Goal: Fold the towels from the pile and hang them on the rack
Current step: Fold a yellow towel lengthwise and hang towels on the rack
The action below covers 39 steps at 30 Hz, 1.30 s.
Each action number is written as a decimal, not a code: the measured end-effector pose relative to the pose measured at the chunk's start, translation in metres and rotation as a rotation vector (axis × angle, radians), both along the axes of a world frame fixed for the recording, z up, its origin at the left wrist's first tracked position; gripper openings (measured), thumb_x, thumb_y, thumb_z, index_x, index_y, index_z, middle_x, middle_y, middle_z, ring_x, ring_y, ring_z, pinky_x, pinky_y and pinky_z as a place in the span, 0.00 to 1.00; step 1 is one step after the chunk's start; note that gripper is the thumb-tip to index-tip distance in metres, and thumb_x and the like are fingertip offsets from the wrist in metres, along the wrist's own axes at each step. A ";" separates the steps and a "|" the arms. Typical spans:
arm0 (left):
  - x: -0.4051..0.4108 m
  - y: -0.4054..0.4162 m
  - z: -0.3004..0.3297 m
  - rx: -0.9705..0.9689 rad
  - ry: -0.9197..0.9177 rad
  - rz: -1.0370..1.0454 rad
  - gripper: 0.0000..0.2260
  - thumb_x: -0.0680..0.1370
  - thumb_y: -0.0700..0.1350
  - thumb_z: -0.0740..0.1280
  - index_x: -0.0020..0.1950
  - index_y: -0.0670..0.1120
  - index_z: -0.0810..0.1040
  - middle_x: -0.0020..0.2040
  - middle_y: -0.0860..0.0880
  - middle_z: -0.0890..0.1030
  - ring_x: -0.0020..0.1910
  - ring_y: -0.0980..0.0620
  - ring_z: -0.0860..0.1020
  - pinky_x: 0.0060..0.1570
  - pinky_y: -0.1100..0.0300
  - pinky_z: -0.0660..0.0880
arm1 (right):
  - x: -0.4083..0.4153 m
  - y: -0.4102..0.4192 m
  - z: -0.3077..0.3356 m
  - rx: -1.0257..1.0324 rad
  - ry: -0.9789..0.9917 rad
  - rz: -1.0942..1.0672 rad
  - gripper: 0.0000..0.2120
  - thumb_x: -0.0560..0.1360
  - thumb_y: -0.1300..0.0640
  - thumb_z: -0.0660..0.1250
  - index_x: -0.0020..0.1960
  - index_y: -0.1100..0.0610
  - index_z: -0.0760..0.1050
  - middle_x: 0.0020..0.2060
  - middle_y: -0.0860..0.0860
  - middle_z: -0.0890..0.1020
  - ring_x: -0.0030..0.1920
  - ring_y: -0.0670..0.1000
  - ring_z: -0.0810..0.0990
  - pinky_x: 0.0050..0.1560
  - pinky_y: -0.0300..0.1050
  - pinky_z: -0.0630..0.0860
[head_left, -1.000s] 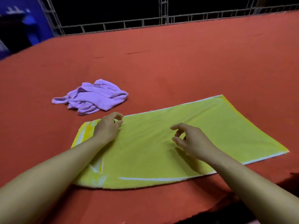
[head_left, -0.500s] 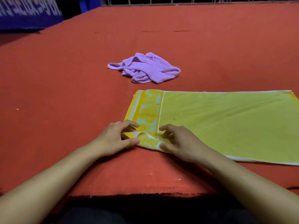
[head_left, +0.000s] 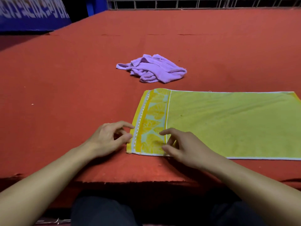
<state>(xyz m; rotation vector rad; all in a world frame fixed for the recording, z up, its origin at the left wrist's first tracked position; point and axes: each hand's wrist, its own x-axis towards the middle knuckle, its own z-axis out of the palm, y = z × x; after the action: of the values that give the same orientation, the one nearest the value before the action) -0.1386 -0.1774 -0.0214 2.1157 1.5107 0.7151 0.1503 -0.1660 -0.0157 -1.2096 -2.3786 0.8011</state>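
Note:
A yellow towel (head_left: 228, 123) lies flat on the red table (head_left: 65, 95), its orange patterned band at the left end. My left hand (head_left: 105, 139) sits on the table just beside that left edge, fingers loosely curled, index tip touching the hem. My right hand (head_left: 185, 147) rests over the near left corner, on the patterned band, with thumb and index finger apart and nothing pinched. A crumpled purple towel (head_left: 154, 69) lies farther back at the middle of the table. No rack shows.
The table's near edge (head_left: 130, 181) runs just in front of my legs. A metal railing (head_left: 195, 4) lines the far side. A blue banner (head_left: 32, 15) stands at the back left.
The near left corner of the yellow towel, folded over and pinched half a second ago, now lies flat. Both hands have loosened their fingers. The view has shifted left and closer.

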 end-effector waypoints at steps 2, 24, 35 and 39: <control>0.008 0.028 0.001 0.028 -0.009 0.090 0.14 0.74 0.59 0.65 0.56 0.58 0.78 0.40 0.60 0.84 0.42 0.64 0.81 0.47 0.64 0.74 | -0.010 0.024 0.003 -0.012 0.046 -0.054 0.16 0.76 0.52 0.70 0.63 0.48 0.74 0.37 0.41 0.81 0.33 0.38 0.78 0.39 0.36 0.70; 0.018 0.163 -0.046 -0.024 -0.110 0.508 0.17 0.70 0.59 0.73 0.56 0.61 0.74 0.37 0.67 0.81 0.51 0.58 0.80 0.54 0.52 0.75 | -0.109 0.291 -0.024 0.166 -0.173 -0.205 0.24 0.72 0.55 0.73 0.67 0.51 0.74 0.55 0.47 0.83 0.53 0.49 0.80 0.54 0.44 0.73; 0.011 0.154 -0.035 -0.059 -0.170 0.483 0.18 0.74 0.54 0.71 0.62 0.58 0.73 0.39 0.63 0.82 0.51 0.54 0.80 0.55 0.51 0.74 | -0.124 0.298 -0.016 0.205 -0.007 -0.203 0.22 0.73 0.61 0.70 0.66 0.53 0.74 0.45 0.47 0.81 0.42 0.47 0.76 0.50 0.45 0.73; 0.003 0.150 -0.031 -0.045 -0.161 0.532 0.14 0.76 0.54 0.68 0.61 0.59 0.72 0.40 0.63 0.81 0.53 0.53 0.79 0.56 0.51 0.73 | -0.146 0.307 -0.010 0.222 0.018 -0.172 0.22 0.73 0.60 0.71 0.66 0.52 0.73 0.43 0.42 0.78 0.44 0.45 0.75 0.46 0.41 0.69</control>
<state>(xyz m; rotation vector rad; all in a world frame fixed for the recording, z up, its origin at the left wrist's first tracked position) -0.1356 -0.0271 -0.0520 1.5810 1.9917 0.9908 0.0042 0.1406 -0.0253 -1.2858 -2.2416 0.4775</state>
